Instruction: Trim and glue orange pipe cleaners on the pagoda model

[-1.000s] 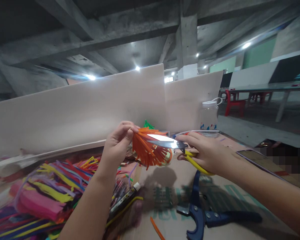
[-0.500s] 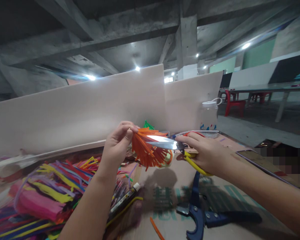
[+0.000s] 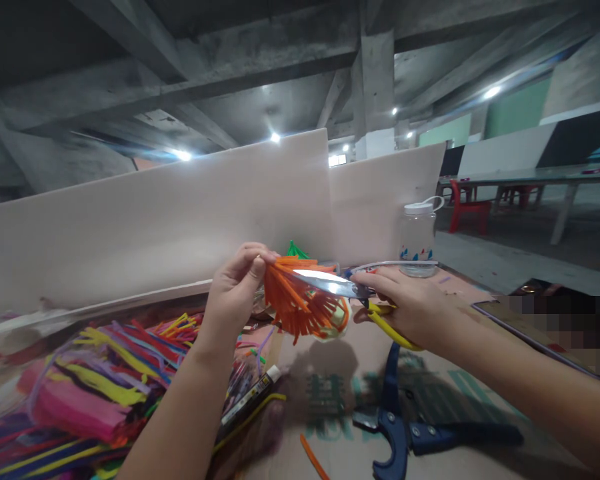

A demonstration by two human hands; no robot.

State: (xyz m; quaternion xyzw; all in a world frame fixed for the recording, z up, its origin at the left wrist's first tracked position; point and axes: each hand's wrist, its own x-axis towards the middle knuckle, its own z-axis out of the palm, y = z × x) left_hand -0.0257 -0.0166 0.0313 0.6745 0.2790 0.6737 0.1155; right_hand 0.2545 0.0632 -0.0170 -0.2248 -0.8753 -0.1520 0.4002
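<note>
Left hand (image 3: 236, 280) pinches orange strips (image 3: 293, 303), likely to steady them; right hand (image 3: 413, 300) holds scissors (image 3: 347, 288) pointing toward nine o'clock.

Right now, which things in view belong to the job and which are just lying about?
In use:
orange bundle, pinched by the left hand
yellow-handled scissors, held by the right hand

Apparently lying about:
blue cutter
marker
lidded bottle
heap of coloured strips

The scissors (image 3: 355, 291) have mirror-bright metal blades (image 3: 325, 279) and smooth plastic handles (image 3: 394, 332). The orange stems (image 3: 291, 298) look matt and fuzzy. The bottle (image 3: 417, 235) seems clear, glossy plastic; the surface (image 3: 290, 417) resembles matt cardboard; the beams (image 3: 280, 69) look like rough concrete.
</note>
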